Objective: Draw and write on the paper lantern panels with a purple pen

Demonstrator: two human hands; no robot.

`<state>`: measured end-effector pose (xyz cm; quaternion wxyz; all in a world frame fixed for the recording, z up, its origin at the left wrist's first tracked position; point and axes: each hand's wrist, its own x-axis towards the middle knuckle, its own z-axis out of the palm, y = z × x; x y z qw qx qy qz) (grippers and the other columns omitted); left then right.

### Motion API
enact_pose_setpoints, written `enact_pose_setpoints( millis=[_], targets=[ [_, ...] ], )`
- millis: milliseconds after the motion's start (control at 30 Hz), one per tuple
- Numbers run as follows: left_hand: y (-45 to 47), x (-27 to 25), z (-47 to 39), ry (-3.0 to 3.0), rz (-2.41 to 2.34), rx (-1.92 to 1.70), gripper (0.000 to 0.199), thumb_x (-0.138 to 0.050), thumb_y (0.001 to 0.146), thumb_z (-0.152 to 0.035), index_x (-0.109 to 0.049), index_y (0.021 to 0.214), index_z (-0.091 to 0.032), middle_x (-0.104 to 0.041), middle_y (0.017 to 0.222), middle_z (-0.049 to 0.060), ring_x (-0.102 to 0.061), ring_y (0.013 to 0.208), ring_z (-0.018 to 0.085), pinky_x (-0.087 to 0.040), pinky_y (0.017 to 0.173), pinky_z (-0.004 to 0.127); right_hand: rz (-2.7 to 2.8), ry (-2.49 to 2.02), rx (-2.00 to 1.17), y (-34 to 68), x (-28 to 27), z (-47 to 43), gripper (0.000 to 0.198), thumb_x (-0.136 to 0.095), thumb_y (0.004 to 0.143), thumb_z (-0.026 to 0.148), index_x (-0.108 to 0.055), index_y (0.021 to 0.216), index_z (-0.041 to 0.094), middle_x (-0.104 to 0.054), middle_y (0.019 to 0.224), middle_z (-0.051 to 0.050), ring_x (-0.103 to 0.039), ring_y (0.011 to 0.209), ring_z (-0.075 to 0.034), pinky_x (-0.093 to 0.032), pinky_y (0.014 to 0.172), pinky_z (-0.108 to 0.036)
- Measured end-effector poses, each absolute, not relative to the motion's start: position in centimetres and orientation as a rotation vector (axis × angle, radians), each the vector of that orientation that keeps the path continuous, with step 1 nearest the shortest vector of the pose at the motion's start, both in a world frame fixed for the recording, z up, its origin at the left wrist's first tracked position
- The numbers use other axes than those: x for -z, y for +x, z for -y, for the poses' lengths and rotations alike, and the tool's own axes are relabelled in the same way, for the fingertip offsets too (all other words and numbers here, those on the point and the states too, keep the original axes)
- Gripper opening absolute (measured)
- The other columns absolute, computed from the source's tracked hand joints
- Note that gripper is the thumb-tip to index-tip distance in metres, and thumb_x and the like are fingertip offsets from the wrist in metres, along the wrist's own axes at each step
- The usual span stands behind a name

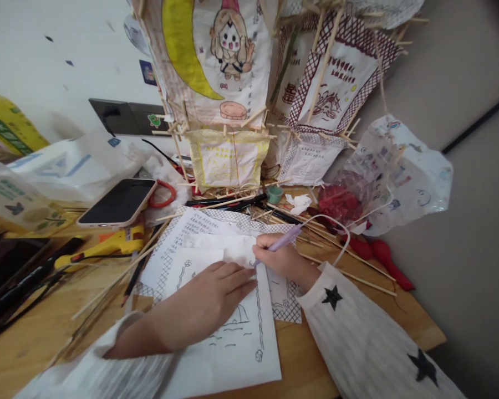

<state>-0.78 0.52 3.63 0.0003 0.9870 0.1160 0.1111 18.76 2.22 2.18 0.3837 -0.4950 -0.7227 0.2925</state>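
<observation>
My right hand (280,256) grips a lilac pen (286,237), its tip down on the top right part of a white sheet (245,371). From the pen's upper end a pale cord or strap loops off to the right. My left hand (216,296) lies flat across the same sheet, fingers stretched towards the pen tip. The sheet carries black line drawings: a curly border, wavy lines and a shape partly hidden by my left hand. Under it lie other papers (197,221) with handwriting and a cross-hatched border.
Paper-and-stick lanterns (230,158) with drawings stand at the back. To the left are a phone (118,202), a yellow glue gun (108,247) and red-handled scissors (163,194). Thin sticks (353,265) and pens lie around the papers. Red balloons (382,260) rest at the table's right edge.
</observation>
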Motion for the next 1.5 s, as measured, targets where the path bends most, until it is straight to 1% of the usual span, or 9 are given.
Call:
enact_pose_setpoints(
  millis=[167,367,500,700,900,1100,1300,1500],
  targets=[
    [-0.91,-3.52,-0.38,3.127,-0.388,-0.361,0.029,-0.038,0.094,-0.011,-0.054,0.118,-0.009,-0.054,0.123,0.014,-0.049,0.106,0.027,-0.044,0.089,0.045,1.8,-1.258,-0.741,18.81,-2.07,-2.32,0.029,-0.045,0.072,0.018,-0.026,0.049,0.02,-0.027,0.047,0.006,-0.031,0.048,-0.009,-0.023,0.045,-0.022],
    [-0.95,-3.6,-0.31,3.131,-0.37,-0.352,0.03,-0.042,0.092,-0.01,-0.052,0.12,-0.008,-0.054,0.124,0.015,-0.048,0.108,0.028,-0.043,0.09,0.044,1.866,-1.253,-0.708,18.85,-2.15,-2.27,0.028,-0.045,0.073,0.019,-0.029,0.05,0.02,-0.029,0.048,0.006,-0.032,0.049,-0.01,-0.023,0.046,-0.022],
    [-0.83,-3.71,-0.39,3.133,-0.364,-0.369,0.029,-0.041,0.092,-0.01,-0.053,0.119,-0.009,-0.055,0.123,0.015,-0.049,0.107,0.027,-0.044,0.088,0.044,1.877,-1.257,-0.714,18.77,-2.17,-2.24,0.027,-0.044,0.072,0.02,-0.03,0.049,0.02,-0.029,0.048,0.006,-0.033,0.049,-0.01,-0.023,0.046,-0.022],
    [-0.83,-3.7,-0.39,3.146,-0.363,-0.374,0.029,-0.041,0.092,-0.01,-0.054,0.117,-0.009,-0.055,0.122,0.014,-0.051,0.105,0.027,-0.045,0.087,0.043,1.816,-1.284,-0.693,18.65,-2.28,-2.23,0.028,-0.043,0.07,0.02,-0.025,0.049,0.02,-0.028,0.047,0.006,-0.029,0.047,-0.009,-0.022,0.045,-0.022],
    [-0.84,-3.65,-0.39,3.139,-0.353,-0.366,0.029,-0.041,0.091,-0.01,-0.053,0.118,-0.008,-0.055,0.123,0.015,-0.05,0.106,0.027,-0.045,0.088,0.044,1.867,-1.273,-0.681,18.78,-2.03,-2.25,0.027,-0.043,0.07,0.019,-0.026,0.05,0.02,-0.029,0.048,0.006,-0.032,0.048,-0.009,-0.022,0.046,-0.022],
    [-0.81,-3.79,-0.32,3.11,-0.344,-0.475,0.029,-0.038,0.092,-0.01,-0.055,0.116,-0.008,-0.058,0.118,0.017,-0.052,0.103,0.026,-0.047,0.085,0.044,1.844,-1.287,-0.647,18.77,-1.94,-2.28,0.027,-0.043,0.071,0.019,-0.026,0.05,0.02,-0.027,0.048,0.006,-0.031,0.048,-0.009,-0.022,0.045,-0.023],
    [-0.88,-3.67,-0.26,3.126,-0.361,-0.423,0.028,-0.043,0.09,-0.009,-0.055,0.116,-0.008,-0.057,0.12,0.016,-0.052,0.103,0.027,-0.046,0.085,0.043,1.866,-1.28,-0.669,18.75,-2.21,-2.19,0.028,-0.043,0.073,0.02,-0.027,0.05,0.02,-0.028,0.048,0.006,-0.032,0.048,-0.01,-0.022,0.046,-0.022],
    [-0.88,-3.66,-0.29,3.139,-0.373,-0.376,0.029,-0.041,0.091,-0.01,-0.054,0.117,-0.008,-0.056,0.121,0.015,-0.05,0.105,0.027,-0.046,0.087,0.043,1.855,-1.268,-0.675,18.72,-2.08,-2.19,0.03,-0.045,0.075,0.021,-0.029,0.05,0.02,-0.029,0.048,0.006,-0.033,0.048,-0.01,-0.023,0.046,-0.022]
  ],
)
